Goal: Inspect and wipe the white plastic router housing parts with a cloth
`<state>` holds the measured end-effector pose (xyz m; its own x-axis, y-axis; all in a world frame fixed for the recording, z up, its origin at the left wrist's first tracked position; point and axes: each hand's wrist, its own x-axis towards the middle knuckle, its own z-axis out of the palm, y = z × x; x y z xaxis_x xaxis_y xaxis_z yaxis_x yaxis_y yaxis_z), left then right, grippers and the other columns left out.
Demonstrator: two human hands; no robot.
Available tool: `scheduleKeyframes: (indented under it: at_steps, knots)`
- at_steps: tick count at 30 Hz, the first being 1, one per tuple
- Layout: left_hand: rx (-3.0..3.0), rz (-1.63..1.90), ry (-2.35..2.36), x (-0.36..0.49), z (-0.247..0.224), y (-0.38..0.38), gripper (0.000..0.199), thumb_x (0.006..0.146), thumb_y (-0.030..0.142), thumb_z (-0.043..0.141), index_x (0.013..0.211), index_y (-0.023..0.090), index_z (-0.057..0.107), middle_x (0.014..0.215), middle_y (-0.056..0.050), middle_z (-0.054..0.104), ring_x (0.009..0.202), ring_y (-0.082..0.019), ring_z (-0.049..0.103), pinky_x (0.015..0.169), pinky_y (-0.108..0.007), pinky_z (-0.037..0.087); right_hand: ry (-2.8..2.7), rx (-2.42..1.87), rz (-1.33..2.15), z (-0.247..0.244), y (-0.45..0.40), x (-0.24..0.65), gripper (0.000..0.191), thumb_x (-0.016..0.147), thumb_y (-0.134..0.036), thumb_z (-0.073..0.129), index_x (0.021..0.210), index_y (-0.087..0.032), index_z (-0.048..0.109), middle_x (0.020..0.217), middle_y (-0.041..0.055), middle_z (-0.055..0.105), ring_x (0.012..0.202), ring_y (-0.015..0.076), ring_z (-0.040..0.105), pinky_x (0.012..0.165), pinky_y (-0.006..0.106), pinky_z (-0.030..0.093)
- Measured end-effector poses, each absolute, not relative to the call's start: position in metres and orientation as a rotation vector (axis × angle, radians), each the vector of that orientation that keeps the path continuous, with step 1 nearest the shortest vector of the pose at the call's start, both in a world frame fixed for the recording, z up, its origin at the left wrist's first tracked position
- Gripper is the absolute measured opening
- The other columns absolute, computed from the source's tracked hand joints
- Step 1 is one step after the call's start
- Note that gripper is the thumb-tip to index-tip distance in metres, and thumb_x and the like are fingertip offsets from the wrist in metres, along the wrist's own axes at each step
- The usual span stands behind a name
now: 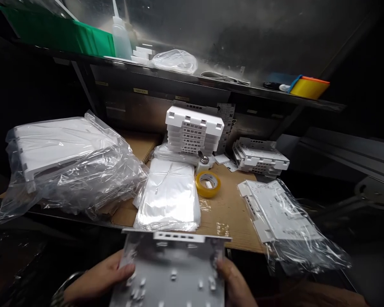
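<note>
A flat grey-white panel (pixel 173 260) with small raised clips and a slotted strip along its far edge is held at the bottom centre. My left hand (pixel 99 275) grips its left side, thumb on the upper face. On the right side, my right hand (pixel 237 283) holds the panel with its thumb on top; its other fingers are mostly hidden. Just beyond the panel lies a stack of clear plastic bags (pixel 169 192) on brown cardboard (pixel 233 209). A roll of yellow tape (pixel 208 184) rests beside the bags.
Bagged white panels lie at left (pixel 60 140) and right (pixel 288 213). White housings are stacked at the back centre (pixel 195 123) and back right (pixel 262 157). A metal shelf (pixel 166 77) above carries a green bin (pixel 60 36), a bottle (pixel 121 40) and a yellow container (pixel 309 87).
</note>
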<state>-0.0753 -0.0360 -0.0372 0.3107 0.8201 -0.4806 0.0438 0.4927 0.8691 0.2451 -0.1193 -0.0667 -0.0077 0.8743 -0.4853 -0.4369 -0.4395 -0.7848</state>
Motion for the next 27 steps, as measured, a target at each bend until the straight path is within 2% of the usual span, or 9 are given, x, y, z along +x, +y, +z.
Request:
scheduleKeyframes:
  at_steps: [1, 3, 6, 8, 13, 16, 21, 24, 27]
  knots:
    - [1.316, 0.549, 1.159, -0.059, -0.031, -0.02, 0.057, 0.076, 0.077, 0.072, 0.086, 0.022, 0.078, 0.091, -0.01, 0.078, 0.093, -0.034, 0.072, 0.086, -0.042, 0.059, -0.405, -1.257, 1.58, -0.066, -0.124, 0.262, 0.07, 0.068, -0.075, 0.081, 0.105, -0.015, 0.078, 0.092, 0.0147, 0.08, 0.095, 0.0366, 0.077, 0.089, 0.051, 0.06]
    - [1.571, 0.56, 1.112, -0.027, -0.024, 0.011, 0.064, 0.087, 0.081, 0.049, 0.083, 0.022, 0.073, 0.089, -0.011, 0.074, 0.089, -0.033, 0.069, 0.085, -0.043, 0.057, -0.195, -1.222, 1.497, -0.063, -0.133, 0.295, 0.063, 0.072, -0.066, 0.084, 0.11, -0.016, 0.078, 0.099, 0.0156, 0.082, 0.1, 0.0375, 0.077, 0.094, 0.052, 0.059]
    - [1.865, 0.597, 1.12, 0.007, -0.03, 0.041, 0.041, 0.091, 0.063, 0.058, 0.099, 0.024, 0.07, 0.109, -0.011, 0.071, 0.111, -0.034, 0.061, 0.101, -0.047, 0.046, -0.018, -1.11, 1.418, -0.053, -0.146, 0.328, 0.062, 0.078, -0.061, 0.081, 0.122, -0.018, 0.077, 0.112, 0.0155, 0.081, 0.115, 0.0384, 0.073, 0.106, 0.055, 0.054]
    - [2.012, 0.564, 1.133, 0.015, -0.039, 0.051, 0.037, 0.088, 0.056, 0.062, 0.108, 0.025, 0.068, 0.116, -0.013, 0.069, 0.116, -0.037, 0.058, 0.103, -0.049, 0.042, 0.042, -1.05, 1.318, -0.044, -0.15, 0.337, 0.061, 0.08, -0.061, 0.079, 0.125, -0.02, 0.076, 0.119, 0.0138, 0.08, 0.124, 0.038, 0.069, 0.112, 0.055, 0.049]
    - [2.145, 0.41, 1.175, 0.011, -0.045, 0.071, 0.029, 0.098, 0.048, 0.041, 0.104, 0.026, 0.058, 0.091, -0.01, 0.07, 0.082, -0.033, 0.062, 0.08, -0.045, 0.04, 0.16, -0.971, 1.129, -0.029, -0.146, 0.332, 0.05, 0.087, -0.055, 0.073, 0.125, -0.022, 0.076, 0.125, 0.0103, 0.078, 0.135, 0.035, 0.062, 0.12, 0.055, 0.042]
    - [2.081, 0.355, 1.146, 0.01, -0.037, 0.089, 0.022, 0.092, 0.048, 0.055, 0.097, 0.027, 0.049, 0.093, -0.005, 0.073, 0.085, -0.03, 0.066, 0.079, -0.04, 0.041, 0.174, -0.959, 1.097, -0.029, -0.143, 0.329, 0.049, 0.091, -0.053, 0.069, 0.129, -0.022, 0.074, 0.126, 0.0104, 0.077, 0.136, 0.0338, 0.061, 0.121, 0.055, 0.041]
    - [1.785, 0.261, 1.067, 0.01, -0.033, 0.124, 0.052, 0.064, 0.051, 0.088, 0.081, 0.026, 0.045, 0.071, 0.003, 0.067, 0.07, -0.022, 0.063, 0.066, -0.032, 0.043, 0.132, -0.963, 1.09, -0.035, -0.138, 0.326, 0.049, 0.09, -0.053, 0.072, 0.13, -0.024, 0.074, 0.128, 0.009, 0.077, 0.136, 0.0329, 0.062, 0.121, 0.055, 0.041]
    - [1.559, 0.189, 0.924, 0.008, -0.034, 0.141, 0.052, 0.067, 0.057, 0.086, 0.085, 0.023, 0.051, 0.068, 0.002, 0.067, 0.064, -0.019, 0.063, 0.067, -0.033, 0.049, 0.08, -0.976, 1.091, -0.04, -0.136, 0.327, 0.046, 0.088, -0.053, 0.075, 0.125, -0.026, 0.076, 0.123, 0.0085, 0.079, 0.133, 0.0326, 0.064, 0.12, 0.054, 0.043]
    - [1.428, 0.234, 0.86, 0.004, -0.033, 0.151, 0.049, 0.07, 0.051, 0.089, 0.086, 0.021, 0.054, 0.074, 0.0, 0.071, 0.07, -0.016, 0.066, 0.073, -0.032, 0.052, 0.009, -0.964, 1.129, -0.046, -0.134, 0.33, 0.044, 0.088, -0.055, 0.075, 0.12, -0.025, 0.079, 0.115, 0.0092, 0.082, 0.126, 0.0331, 0.069, 0.116, 0.054, 0.047]
